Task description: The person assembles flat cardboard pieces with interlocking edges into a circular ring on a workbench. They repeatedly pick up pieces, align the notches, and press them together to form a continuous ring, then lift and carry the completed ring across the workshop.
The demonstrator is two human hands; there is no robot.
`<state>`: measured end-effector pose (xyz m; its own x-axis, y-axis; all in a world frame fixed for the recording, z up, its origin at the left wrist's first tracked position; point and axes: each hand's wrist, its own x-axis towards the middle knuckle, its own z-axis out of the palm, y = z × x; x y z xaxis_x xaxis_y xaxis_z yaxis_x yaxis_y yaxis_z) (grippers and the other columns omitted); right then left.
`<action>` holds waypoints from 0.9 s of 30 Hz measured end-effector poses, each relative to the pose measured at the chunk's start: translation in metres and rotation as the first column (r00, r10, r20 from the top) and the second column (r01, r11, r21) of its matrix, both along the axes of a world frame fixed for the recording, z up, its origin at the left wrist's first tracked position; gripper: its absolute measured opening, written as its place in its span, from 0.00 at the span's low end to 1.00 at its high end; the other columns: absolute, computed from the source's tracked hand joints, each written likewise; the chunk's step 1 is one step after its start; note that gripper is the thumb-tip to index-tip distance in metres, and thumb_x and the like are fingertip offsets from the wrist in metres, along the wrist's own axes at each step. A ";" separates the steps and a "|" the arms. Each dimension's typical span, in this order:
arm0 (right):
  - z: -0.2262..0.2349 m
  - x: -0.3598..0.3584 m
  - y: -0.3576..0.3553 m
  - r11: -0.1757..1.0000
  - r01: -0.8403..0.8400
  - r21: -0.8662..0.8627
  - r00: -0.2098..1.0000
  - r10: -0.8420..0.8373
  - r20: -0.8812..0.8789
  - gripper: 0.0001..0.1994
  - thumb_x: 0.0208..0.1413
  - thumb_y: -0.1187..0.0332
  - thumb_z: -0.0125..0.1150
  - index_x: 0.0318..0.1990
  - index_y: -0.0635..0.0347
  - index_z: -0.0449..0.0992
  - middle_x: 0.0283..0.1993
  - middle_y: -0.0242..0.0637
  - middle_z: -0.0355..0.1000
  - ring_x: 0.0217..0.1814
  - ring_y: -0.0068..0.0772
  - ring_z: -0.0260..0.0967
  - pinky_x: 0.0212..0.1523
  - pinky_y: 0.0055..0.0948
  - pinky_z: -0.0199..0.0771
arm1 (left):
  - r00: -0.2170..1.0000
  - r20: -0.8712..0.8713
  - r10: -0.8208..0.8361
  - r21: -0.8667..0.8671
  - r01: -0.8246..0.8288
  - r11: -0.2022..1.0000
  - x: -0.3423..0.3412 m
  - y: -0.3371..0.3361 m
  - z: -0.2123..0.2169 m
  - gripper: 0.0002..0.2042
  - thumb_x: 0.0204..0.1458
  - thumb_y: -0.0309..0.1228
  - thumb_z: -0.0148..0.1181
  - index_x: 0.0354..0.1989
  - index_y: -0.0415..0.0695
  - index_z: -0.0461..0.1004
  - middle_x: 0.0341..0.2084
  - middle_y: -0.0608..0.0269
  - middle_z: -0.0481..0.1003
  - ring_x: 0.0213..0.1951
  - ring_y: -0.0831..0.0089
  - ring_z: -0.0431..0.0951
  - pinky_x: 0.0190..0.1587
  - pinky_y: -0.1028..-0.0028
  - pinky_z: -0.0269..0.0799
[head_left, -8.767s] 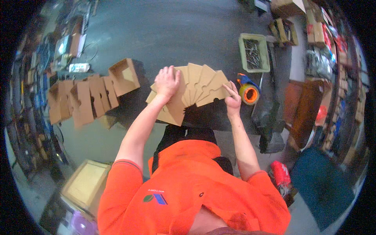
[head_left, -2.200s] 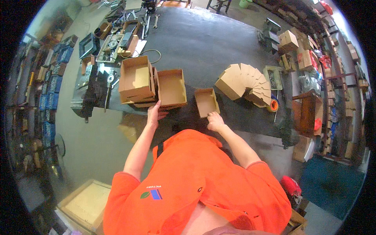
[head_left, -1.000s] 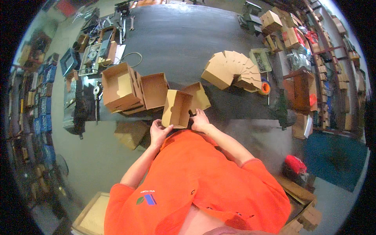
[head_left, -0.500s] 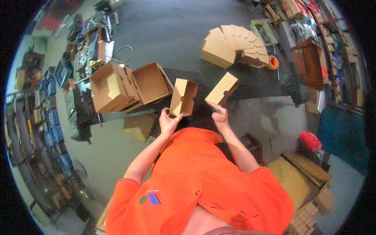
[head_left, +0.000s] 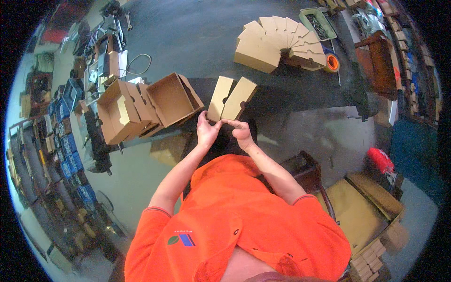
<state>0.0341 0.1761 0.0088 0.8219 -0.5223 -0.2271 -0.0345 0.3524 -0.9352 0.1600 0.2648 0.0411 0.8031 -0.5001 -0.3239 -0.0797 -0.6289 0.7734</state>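
Observation:
My left hand (head_left: 207,131) grips a narrow brown cardboard box half (head_left: 220,97) by its near end. My right hand (head_left: 241,133) holds a second narrow cardboard box half (head_left: 240,99) at its near end, with the index finger along that edge. The two halves meet at the near end, and a dark gap widens between them toward the far end. Half-round notches show on their long edges. To the left lie several larger open cardboard boxes (head_left: 170,100), pressed against each other. Farther off, a fan of several narrow cardboard boxes (head_left: 257,46) rests on the dark table.
Right of the fan sit a roll of orange tape (head_left: 332,63) and a pale green tray (head_left: 317,24) of small parts. Tools and a looped cable (head_left: 139,64) lie at the left. Past the table's near edge are a brown stool (head_left: 305,171) and a large carton (head_left: 359,211).
My right hand has moved left, bringing its box half against the one in my left hand. The left-hand half has turned, so its open inside shows less.

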 end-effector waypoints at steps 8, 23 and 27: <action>-0.021 0.012 -0.002 0.944 0.115 0.310 0.989 -0.081 -0.120 0.17 0.43 0.72 0.45 0.35 0.73 0.78 0.34 0.40 0.77 0.36 0.27 0.71 0.44 0.23 0.67 | 0.987 0.083 -0.136 0.169 0.121 0.978 -0.006 -0.008 -0.002 0.31 0.32 0.39 0.74 0.44 0.34 0.69 0.38 0.49 0.71 0.42 0.55 0.74 0.46 0.64 0.71; -0.038 0.030 -0.032 0.936 -0.179 0.303 0.962 0.232 -0.147 0.14 0.41 0.71 0.45 0.24 0.68 0.78 0.26 0.41 0.76 0.30 0.28 0.73 0.36 0.25 0.73 | 0.908 -0.363 -0.209 -0.085 0.191 0.978 0.010 -0.011 -0.043 0.28 0.39 0.42 0.71 0.46 0.39 0.72 0.43 0.54 0.76 0.46 0.65 0.76 0.48 0.69 0.72; -0.018 0.029 -0.045 0.930 -0.330 0.163 0.911 0.359 -0.203 0.13 0.39 0.71 0.49 0.27 0.68 0.79 0.30 0.42 0.77 0.34 0.32 0.74 0.39 0.28 0.73 | 0.891 -0.431 -0.141 -0.034 0.140 0.990 0.008 0.000 -0.033 0.30 0.36 0.40 0.72 0.49 0.40 0.70 0.45 0.54 0.75 0.48 0.65 0.75 0.50 0.69 0.71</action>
<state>0.0630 0.1314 -0.0095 0.8648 -0.1719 -0.4717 -0.3794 0.3917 -0.8383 0.1680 0.2651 0.0083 0.5060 -0.5984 -0.6212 0.1751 -0.6340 0.7533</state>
